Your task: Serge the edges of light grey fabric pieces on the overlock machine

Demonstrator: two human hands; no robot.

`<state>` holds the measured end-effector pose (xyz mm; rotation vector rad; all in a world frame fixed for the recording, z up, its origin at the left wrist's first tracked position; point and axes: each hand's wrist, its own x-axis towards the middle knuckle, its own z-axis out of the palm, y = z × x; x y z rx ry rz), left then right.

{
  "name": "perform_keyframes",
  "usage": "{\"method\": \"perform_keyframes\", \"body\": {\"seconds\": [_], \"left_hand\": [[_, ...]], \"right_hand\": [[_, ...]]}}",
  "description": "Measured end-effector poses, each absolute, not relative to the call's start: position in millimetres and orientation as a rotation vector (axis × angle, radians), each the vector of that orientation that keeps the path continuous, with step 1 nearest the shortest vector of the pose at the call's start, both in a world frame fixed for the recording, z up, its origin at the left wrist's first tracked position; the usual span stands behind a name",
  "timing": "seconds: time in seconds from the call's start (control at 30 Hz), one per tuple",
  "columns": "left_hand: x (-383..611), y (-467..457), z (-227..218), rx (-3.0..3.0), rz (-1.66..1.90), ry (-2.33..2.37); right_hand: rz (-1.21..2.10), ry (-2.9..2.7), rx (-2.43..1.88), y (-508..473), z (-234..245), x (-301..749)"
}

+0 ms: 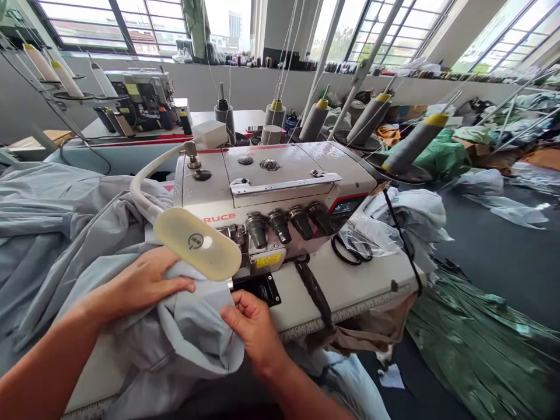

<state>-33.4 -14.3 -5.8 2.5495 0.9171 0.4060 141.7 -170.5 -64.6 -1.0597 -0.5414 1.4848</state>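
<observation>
Light grey fabric lies bunched at the left side of a white overlock sewing machine. My left hand rests flat on this fabric, fingers stretched out, the fingertips partly hidden under the machine's lamp. The oval lamp on a bent white tube covers the needle area from view. In my right hand the fabric's edge is pinched between thumb and fingers, just in front of the machine's black plate.
Several grey thread cones stand behind the machine. A ruler strip runs along the table's front edge, with brown cloth hanging below. Green fabric lies at the right. Another sewing machine stands at the back left.
</observation>
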Motion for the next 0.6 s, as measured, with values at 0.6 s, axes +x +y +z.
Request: {"method": "perform_keyframes", "body": {"seconds": [0.6], "left_hand": [[0.5, -129.1, -21.4, 2.993, 1.063, 0.643]], "right_hand": [[1.319, -0.724, -1.058, -184.4, -64.6, 135.5]]}}
